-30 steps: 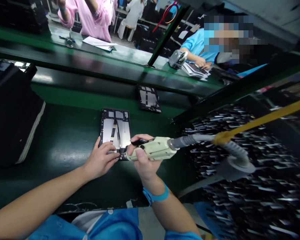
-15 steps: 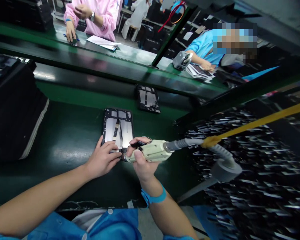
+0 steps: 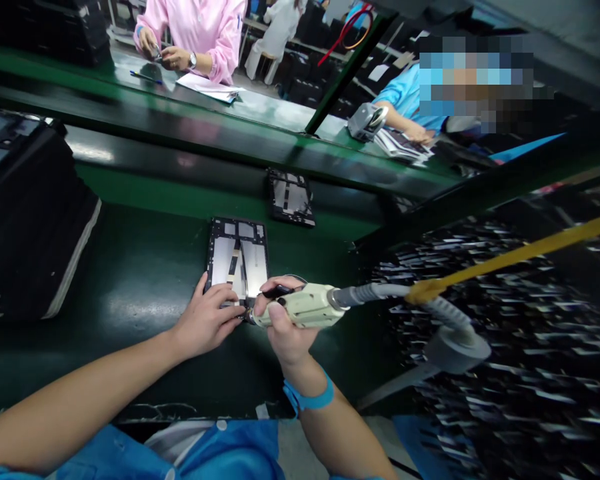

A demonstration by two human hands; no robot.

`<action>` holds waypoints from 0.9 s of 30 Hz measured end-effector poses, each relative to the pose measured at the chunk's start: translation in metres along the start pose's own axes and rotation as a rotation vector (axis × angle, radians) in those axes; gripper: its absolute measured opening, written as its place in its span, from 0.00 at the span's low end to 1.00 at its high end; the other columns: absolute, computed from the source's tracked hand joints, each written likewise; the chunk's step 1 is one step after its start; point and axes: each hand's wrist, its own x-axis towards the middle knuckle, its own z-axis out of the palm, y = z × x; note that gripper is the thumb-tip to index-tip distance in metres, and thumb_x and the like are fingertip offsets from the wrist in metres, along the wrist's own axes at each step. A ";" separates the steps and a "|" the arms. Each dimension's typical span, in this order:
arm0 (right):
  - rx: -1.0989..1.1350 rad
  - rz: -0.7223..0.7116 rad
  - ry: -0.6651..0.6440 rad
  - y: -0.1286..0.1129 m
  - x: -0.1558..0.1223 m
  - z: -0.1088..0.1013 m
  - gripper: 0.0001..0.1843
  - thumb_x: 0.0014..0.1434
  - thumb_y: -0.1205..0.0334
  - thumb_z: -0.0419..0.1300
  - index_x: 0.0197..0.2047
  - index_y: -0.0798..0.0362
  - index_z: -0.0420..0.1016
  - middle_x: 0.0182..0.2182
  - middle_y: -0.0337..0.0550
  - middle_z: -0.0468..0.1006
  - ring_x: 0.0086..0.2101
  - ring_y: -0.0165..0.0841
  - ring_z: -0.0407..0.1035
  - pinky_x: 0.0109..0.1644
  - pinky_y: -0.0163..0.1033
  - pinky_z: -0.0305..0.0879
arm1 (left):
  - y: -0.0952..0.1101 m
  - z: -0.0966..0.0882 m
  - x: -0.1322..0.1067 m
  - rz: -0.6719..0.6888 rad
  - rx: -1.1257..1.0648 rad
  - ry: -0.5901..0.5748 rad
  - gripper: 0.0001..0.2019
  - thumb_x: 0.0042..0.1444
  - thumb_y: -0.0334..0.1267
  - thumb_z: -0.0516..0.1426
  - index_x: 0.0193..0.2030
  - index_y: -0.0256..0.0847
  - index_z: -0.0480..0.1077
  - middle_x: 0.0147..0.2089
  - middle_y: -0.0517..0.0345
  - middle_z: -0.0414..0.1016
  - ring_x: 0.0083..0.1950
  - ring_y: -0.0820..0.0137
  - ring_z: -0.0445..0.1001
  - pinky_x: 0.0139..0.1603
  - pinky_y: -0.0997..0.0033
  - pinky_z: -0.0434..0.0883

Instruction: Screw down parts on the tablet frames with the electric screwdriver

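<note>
The open black housing point(image 3: 225, 235) lies flat on the green counter point(image 3: 145, 267), set back from the near edge; it contains silver panels point(image 3: 256, 260) and a slanted strip point(image 3: 233, 263). The left hand point(image 3: 205, 321) rests its fingers over the housing's near left corner (whether the fingertips pinch anything cannot be determined). The right hand point(image 3: 289, 333) wraps around a pale green power tool point(image 3: 315, 305), whose tip points at the housing's near edge. A second housing point(image 3: 294, 216), containing similar panels, lies toward the counter's far edge.

two unstacked devices point(image 3: 253, 261), one power screwdriver point(image 3: 311, 306)
</note>
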 end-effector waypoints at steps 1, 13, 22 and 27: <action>-0.010 0.001 0.003 0.000 0.000 0.000 0.12 0.62 0.59 0.65 0.49 0.47 0.73 0.38 0.39 0.76 0.23 0.27 0.73 0.27 0.36 0.72 | 0.000 0.000 0.000 0.000 0.002 0.000 0.10 0.69 0.36 0.57 0.52 0.46 0.78 0.52 0.52 0.78 0.63 0.58 0.71 0.76 0.31 0.43; -0.111 -0.001 -0.020 0.002 -0.002 0.000 0.09 0.61 0.59 0.64 0.46 0.45 0.73 0.35 0.39 0.74 0.22 0.30 0.71 0.26 0.41 0.71 | 0.001 -0.001 0.000 0.003 -0.004 0.014 0.09 0.69 0.36 0.57 0.51 0.45 0.78 0.52 0.52 0.78 0.64 0.58 0.71 0.76 0.32 0.43; -0.144 0.001 -0.019 0.011 -0.009 -0.003 0.11 0.60 0.58 0.65 0.46 0.48 0.73 0.34 0.39 0.77 0.26 0.31 0.72 0.32 0.41 0.74 | 0.001 0.000 0.000 0.006 0.016 0.003 0.10 0.69 0.36 0.57 0.53 0.46 0.77 0.53 0.51 0.78 0.64 0.58 0.71 0.75 0.31 0.45; 0.020 -0.039 0.056 -0.006 0.006 -0.012 0.13 0.62 0.59 0.65 0.50 0.47 0.73 0.40 0.40 0.77 0.22 0.27 0.72 0.24 0.36 0.72 | 0.003 -0.001 -0.002 0.024 0.054 0.008 0.11 0.70 0.35 0.56 0.54 0.46 0.77 0.53 0.50 0.77 0.65 0.56 0.70 0.74 0.28 0.47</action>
